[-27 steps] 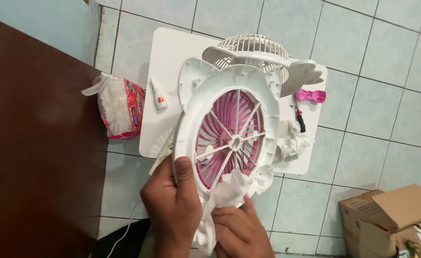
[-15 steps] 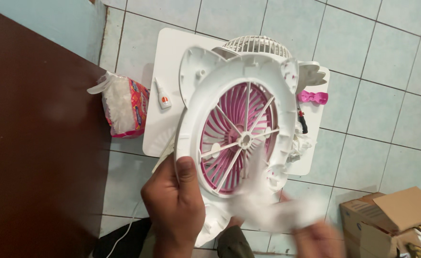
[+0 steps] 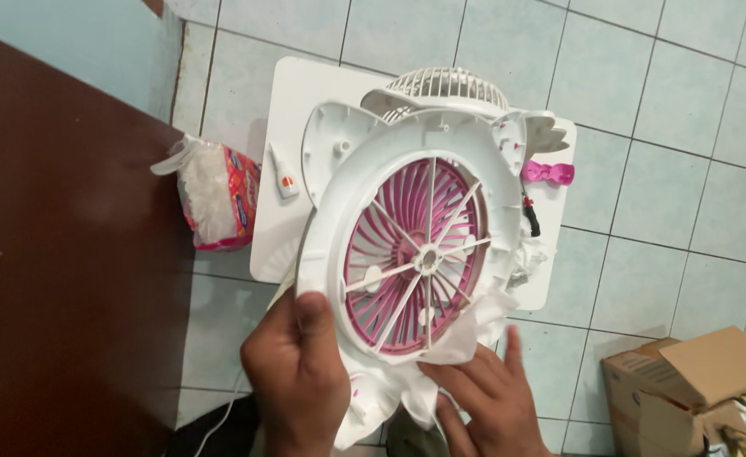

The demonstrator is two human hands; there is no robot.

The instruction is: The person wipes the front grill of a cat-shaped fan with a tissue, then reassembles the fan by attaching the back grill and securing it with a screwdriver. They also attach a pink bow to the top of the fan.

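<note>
left hand (image 3: pixel 292 372) grips fan cover (image 3: pixel 407 245) | right hand (image 3: pixel 487 398) presses tissue (image 3: pixel 466 334)

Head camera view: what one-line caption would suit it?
Left hand grips a white fan frame; right hand presses tissue against it.

fan grille (image 3: pixel 415 254) over small table (image 3: pixel 305 101), glue tube (image 3: pixel 284 173) on it, tissue pack (image 3: pixel 216 195) left, box (image 3: pixel 686 381) btm right
</note>
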